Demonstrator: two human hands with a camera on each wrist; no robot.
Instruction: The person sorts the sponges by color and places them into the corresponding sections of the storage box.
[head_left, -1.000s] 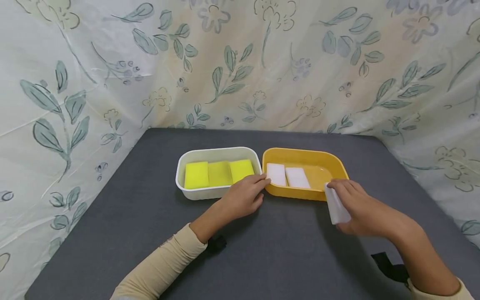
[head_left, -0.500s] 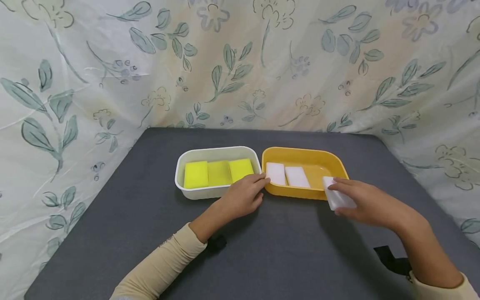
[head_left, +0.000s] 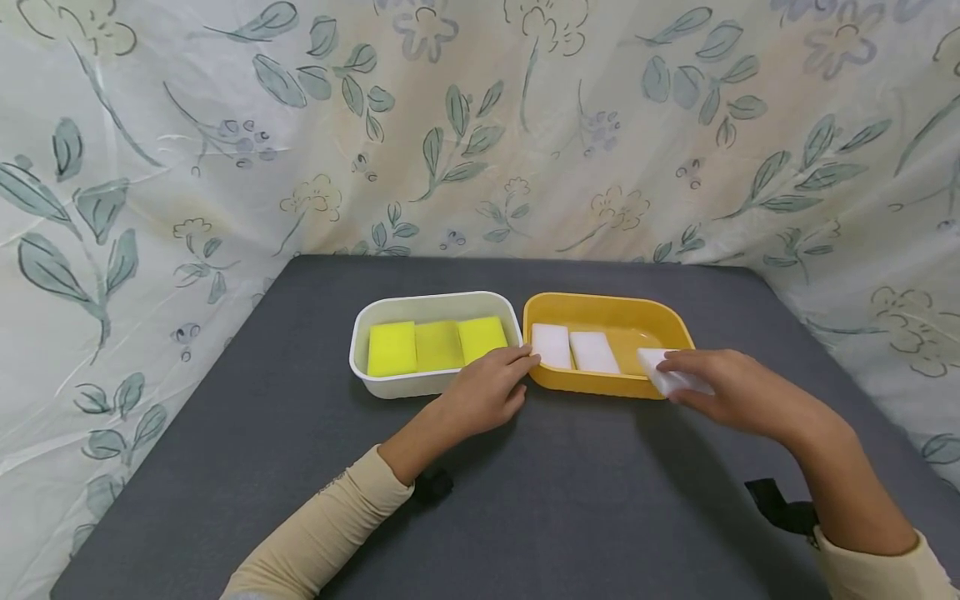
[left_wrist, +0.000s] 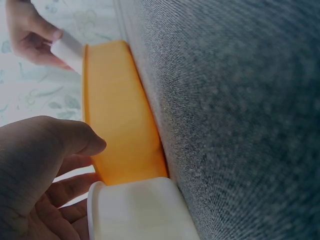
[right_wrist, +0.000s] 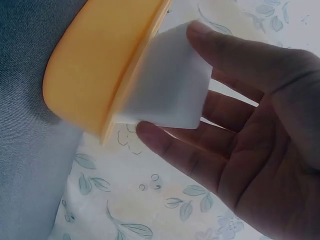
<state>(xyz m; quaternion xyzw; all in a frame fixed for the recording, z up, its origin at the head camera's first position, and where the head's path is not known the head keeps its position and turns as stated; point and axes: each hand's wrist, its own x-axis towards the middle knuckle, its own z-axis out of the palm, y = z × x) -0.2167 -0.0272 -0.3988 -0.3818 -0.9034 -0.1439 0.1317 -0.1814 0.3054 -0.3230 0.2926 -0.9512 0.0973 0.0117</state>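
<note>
My right hand (head_left: 742,390) pinches a white sponge block (right_wrist: 167,80) by its edges, thumb on one side and fingers on the other. The sponge is tilted over the front right rim of the yellow tray (head_left: 611,310). Two more white sponges (head_left: 551,347) lie side by side in that tray's left part. With my left hand (head_left: 486,395) I hold the yellow tray's near left corner, thumb on its outer wall and fingers beyond the rim in the left wrist view. Just left stands a white tray (head_left: 408,386) with three yellow sponges (head_left: 438,346) in a row.
Both trays stand close together on a dark grey cloth-covered table (head_left: 570,492). A floral curtain (head_left: 480,125) hangs behind the table and along its sides. Black straps (head_left: 780,508) are at the wrists.
My right hand has moved slightly up and left, bringing the white sponge over the yellow tray's rim and tilting it flatter. The left hand stays at the tray corner.
</note>
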